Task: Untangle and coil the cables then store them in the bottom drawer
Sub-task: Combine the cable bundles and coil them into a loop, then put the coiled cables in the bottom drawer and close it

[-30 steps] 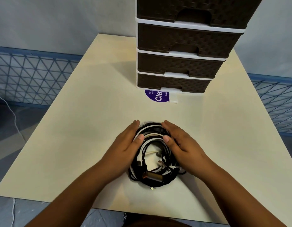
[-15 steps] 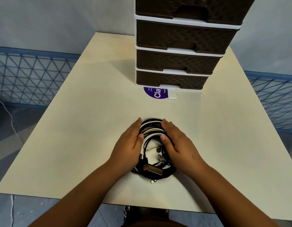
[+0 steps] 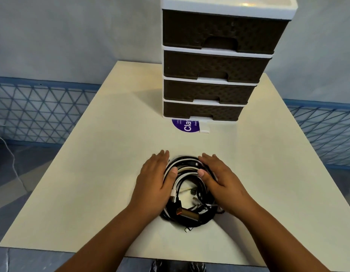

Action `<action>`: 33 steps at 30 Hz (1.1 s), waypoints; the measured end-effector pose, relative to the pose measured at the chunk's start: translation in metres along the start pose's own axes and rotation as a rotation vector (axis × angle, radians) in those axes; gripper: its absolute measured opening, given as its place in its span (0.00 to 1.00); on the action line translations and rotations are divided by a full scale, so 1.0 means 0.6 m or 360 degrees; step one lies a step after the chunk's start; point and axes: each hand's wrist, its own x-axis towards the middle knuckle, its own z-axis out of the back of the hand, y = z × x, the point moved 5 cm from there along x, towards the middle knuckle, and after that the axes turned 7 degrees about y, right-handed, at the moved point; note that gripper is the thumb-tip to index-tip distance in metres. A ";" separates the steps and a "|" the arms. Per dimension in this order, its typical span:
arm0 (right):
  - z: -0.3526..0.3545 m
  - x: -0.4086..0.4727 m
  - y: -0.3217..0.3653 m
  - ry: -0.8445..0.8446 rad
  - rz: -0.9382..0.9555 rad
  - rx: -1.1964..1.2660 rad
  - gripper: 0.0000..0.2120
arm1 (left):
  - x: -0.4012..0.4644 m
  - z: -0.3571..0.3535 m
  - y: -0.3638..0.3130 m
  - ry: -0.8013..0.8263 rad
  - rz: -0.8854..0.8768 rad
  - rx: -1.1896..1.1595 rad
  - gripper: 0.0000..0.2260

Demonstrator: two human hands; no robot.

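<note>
Fingers of the left hand (image 3: 153, 180), straight and together, press the rim of the round coil of glossy black and white cables (image 3: 189, 193) on the matte cream table (image 3: 91, 173); the right hand (image 3: 222, 180) mirrors it, likely bunching loops. Behind, the brown woven-textured bottom drawer (image 3: 202, 112) sits closed.
</note>
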 end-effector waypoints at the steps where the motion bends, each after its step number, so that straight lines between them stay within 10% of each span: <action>1: 0.014 0.001 0.000 -0.0066 -0.0068 0.0146 0.19 | 0.004 0.016 -0.003 -0.0053 -0.0003 0.0038 0.31; 14: 0.075 0.206 -0.016 -0.0294 -0.0705 0.2486 0.10 | 0.264 0.272 -0.324 -0.0798 -0.0672 0.0826 0.23; 33: 0.055 0.268 -0.053 -0.0464 -0.0737 0.3053 0.06 | 0.365 0.261 -0.353 -0.0941 -0.0687 0.0871 0.15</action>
